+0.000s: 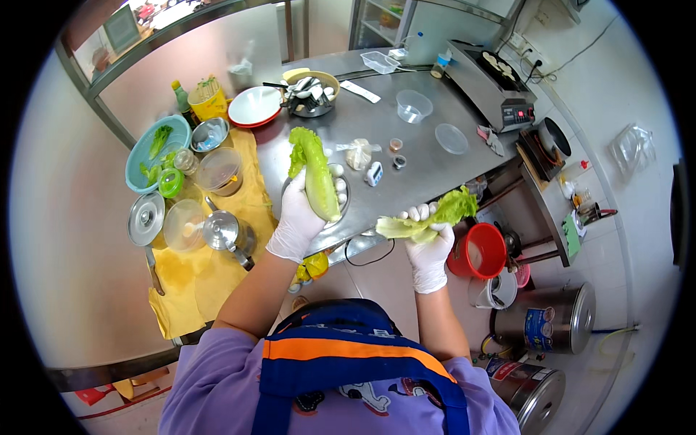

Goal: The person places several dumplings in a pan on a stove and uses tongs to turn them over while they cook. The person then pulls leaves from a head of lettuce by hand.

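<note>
White gloves cover both my hands. My left hand [296, 216] is closed around a long lettuce leaf [317, 177], its ruffled green top pointing away from me. Partly hidden under that hand, a round metal dish [345, 209] sits near the table's front edge. Out past the edge, my right hand [431, 255] grips a second lettuce leaf [457, 207], pale stem to the left and frilly green end to the right. A small knotted bag of white stuff [358, 154] and a white timer [374, 174] lie on the steel table [290, 148] beyond.
At left, a turquoise basin [133, 168] with greens, plastic tubs and metal pots crowd a yellow cloth [190, 279]. A griddle [484, 90] stands back right. Below right are a red bucket [484, 246] and large steel drums [540, 319]. A black cord [370, 264] hangs off the table front.
</note>
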Demonstrator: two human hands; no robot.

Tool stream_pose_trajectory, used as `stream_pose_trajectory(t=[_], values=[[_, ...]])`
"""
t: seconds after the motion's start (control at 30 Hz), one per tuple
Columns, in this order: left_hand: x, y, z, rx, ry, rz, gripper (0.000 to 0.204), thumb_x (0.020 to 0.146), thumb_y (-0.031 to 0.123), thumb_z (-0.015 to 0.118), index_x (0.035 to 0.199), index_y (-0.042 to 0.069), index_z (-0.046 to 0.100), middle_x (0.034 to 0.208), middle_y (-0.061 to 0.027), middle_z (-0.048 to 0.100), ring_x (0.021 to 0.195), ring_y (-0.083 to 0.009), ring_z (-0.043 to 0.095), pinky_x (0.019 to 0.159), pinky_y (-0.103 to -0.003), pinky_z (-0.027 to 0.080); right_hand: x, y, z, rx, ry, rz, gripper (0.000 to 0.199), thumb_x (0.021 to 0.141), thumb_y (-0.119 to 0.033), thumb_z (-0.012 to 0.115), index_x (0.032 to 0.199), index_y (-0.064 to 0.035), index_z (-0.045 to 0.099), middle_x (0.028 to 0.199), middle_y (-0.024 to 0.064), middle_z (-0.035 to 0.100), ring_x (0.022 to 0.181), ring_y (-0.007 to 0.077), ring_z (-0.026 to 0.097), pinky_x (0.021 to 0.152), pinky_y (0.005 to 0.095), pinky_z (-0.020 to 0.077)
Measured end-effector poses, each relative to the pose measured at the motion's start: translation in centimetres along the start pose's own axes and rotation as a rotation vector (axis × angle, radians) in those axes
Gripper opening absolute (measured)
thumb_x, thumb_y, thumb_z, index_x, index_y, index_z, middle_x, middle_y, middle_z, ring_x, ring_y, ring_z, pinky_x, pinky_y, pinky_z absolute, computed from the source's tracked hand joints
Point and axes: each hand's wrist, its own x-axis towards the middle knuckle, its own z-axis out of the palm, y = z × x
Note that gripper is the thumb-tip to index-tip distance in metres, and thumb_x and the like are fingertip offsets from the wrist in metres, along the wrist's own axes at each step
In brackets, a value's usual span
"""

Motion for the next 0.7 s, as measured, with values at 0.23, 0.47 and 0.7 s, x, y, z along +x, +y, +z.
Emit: stream_pose_trajectory(t=[0.23, 0.47, 0.7], values=[[-0.7, -5.8, 0.3, 0.182, 0.046, -0.354, 0.045, 0.093, 0.028, 0.043, 0.128, 0.0, 0.048, 0.096, -0.0087, 0.057, 0.077, -0.0226, 0.055, 0.06, -0.034, 0.049, -1.5, -2.9, -0.8, -0.05, 0.118, 0.054, 0.05, 0.08, -0.02, 0.056, 0.126, -0.0039, 0.047, 0.111, 0.0139, 0.058, 0.099, 0.0321, 0.059, 0.088, 0.0487, 0.0487], [-1.6, -10.5, -1.7, 0.175, 0.343, -0.382, 0.04, 0.098, 0.029, 0.04, 0.125, 0.001, 0.048, 0.108, -0.0188, 0.061, 0.091, -0.0323, 0.064, 0.073, -0.046, 0.058, -2.5, -3.3, -2.3, -0.051, -0.021, 0.215, 0.058, 0.083, 0.006, 0.056, 0.137, -0.0048, 0.039, 0.13, 0.0112, 0.051, 0.12, 0.0244, 0.052, 0.103, 0.0389, 0.0434], [-4.0, -10.5, -0.3, 0.202, 0.158, -0.378, 0.043, 0.095, 0.034, 0.048, 0.125, 0.003, 0.049, 0.099, -0.0156, 0.061, 0.082, -0.0278, 0.063, 0.066, -0.038, 0.055, -2.8, -3.3, -3.9, -0.468, -0.019, 0.163, 0.057, 0.081, 0.011, 0.057, 0.134, -0.003, 0.042, 0.125, 0.0086, 0.054, 0.113, 0.0194, 0.055, 0.097, 0.032, 0.0455]])
